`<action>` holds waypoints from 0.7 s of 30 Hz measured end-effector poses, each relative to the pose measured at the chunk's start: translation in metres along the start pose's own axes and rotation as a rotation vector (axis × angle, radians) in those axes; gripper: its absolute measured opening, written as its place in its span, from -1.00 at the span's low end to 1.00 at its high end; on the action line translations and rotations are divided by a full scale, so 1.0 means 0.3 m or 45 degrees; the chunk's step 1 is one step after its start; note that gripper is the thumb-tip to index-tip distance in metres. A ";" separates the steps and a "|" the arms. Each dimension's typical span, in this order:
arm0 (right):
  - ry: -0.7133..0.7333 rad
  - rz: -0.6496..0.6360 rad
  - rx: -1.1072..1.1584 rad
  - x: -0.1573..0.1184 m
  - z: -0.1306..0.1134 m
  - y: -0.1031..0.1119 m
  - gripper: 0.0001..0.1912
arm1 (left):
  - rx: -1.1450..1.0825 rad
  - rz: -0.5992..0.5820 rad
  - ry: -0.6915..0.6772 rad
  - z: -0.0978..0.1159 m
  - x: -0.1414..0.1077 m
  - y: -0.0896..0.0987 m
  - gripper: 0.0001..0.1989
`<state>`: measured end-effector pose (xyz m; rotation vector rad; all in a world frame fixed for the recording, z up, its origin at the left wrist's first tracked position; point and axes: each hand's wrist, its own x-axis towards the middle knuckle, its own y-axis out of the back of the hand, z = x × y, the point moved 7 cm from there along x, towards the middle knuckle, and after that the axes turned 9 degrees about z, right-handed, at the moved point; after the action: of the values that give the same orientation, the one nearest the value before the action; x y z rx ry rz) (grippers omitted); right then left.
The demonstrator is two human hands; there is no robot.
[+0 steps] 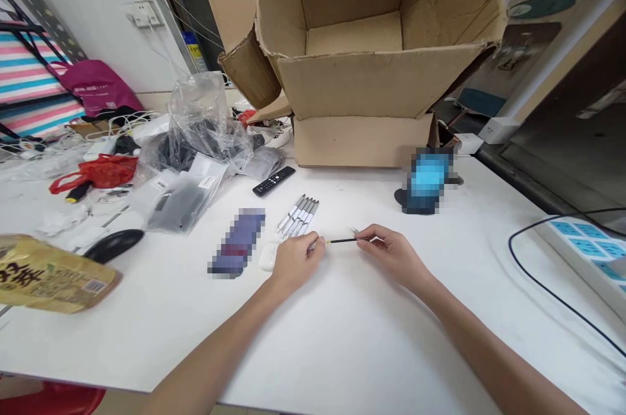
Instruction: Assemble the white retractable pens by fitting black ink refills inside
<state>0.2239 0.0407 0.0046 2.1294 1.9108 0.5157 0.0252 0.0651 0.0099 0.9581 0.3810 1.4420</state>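
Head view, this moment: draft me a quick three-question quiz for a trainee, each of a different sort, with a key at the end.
1. Multiple choice. What is held between the left hand and the right hand?
a) a pair of scissors
b) a black pen refill
c) a toothbrush

2. True or false. The black remote control lies on the white table, outside the open cardboard box.

3. Fill in the blank. The row of white pens lies nearer to the person's ____ hand.

Key: 1. b; 2. true; 3. left
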 end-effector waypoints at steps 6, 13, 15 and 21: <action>-0.043 -0.043 -0.029 -0.007 0.002 -0.007 -0.56 | 0.015 -0.012 -0.006 0.002 -0.003 -0.003 -0.59; 0.099 -0.015 -0.064 -0.016 -0.033 -0.020 -0.75 | 0.100 -0.156 -0.060 0.013 -0.009 -0.027 -0.63; 0.131 -0.067 -0.102 -0.030 -0.042 -0.044 -0.75 | 0.120 -0.207 -0.089 0.020 -0.017 -0.037 -0.63; 0.244 -0.148 -0.160 -0.056 -0.054 -0.083 -0.76 | 0.112 -0.272 -0.161 0.044 -0.036 -0.049 -0.63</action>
<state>0.1932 0.0262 0.0076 1.9382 2.0275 0.8182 0.0429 0.0529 0.0034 1.0409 0.4428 1.1729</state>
